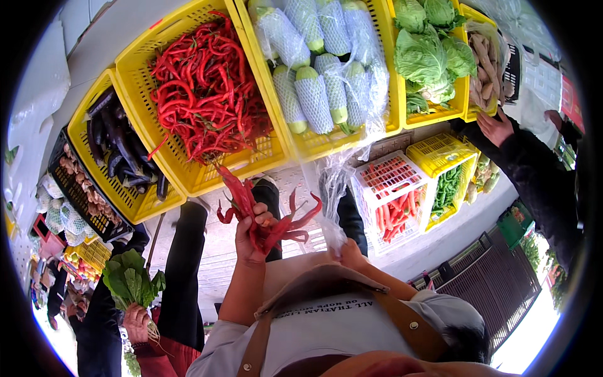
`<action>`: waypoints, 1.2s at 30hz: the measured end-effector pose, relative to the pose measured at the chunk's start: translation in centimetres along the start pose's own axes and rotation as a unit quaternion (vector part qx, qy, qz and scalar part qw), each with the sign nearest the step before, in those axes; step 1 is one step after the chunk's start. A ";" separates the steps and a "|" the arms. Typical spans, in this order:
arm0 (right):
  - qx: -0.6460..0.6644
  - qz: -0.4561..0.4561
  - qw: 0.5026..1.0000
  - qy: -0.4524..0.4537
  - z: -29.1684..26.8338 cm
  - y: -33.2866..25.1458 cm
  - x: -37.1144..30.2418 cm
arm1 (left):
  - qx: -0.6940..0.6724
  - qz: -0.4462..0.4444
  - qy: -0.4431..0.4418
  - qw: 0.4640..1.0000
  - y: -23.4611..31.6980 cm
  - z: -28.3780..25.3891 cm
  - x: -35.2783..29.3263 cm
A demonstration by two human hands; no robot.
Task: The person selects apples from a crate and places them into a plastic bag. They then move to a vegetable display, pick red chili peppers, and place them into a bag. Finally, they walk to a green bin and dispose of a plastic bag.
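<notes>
My left hand (254, 231) is closed around a bunch of long red chili peppers (239, 196), whose tips stick out on both sides of the fist. Just beyond it stands a yellow crate (235, 176) with a heap of similar red chilies (204, 88). The fingers of my right hand (350, 254) are gathered on a clear plastic bag (333, 229). That crumpled plastic stretches up toward a crate of pale green gourds (314, 100) in white foam nets.
Eggplants (119, 141) lie in a crate at left, cabbages (433, 60) and brown roots (483, 66) at right. Below stand a white crate (389, 179) and green peppers (447, 185). Another person's hand (135, 323) holds leafy greens (132, 279); a different person's hand (496, 129) reaches in at right.
</notes>
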State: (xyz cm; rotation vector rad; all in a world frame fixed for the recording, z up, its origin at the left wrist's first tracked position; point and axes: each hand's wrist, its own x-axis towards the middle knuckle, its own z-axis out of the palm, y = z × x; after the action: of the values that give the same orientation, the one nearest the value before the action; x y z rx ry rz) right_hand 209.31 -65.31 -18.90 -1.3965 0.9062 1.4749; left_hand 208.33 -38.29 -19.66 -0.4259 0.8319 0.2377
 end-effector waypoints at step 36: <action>-0.181 0.096 0.932 0.299 -18.1 14.9 -26.8 | 0.210 -0.118 -0.076 0.968 -7.3 16.2 0.0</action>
State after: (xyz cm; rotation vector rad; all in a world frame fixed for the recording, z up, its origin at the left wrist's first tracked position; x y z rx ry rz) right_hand 200.86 -90.42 4.99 -2.1539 1.2076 1.4249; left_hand 221.75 -37.43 -8.03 -0.1030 0.6515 -0.1272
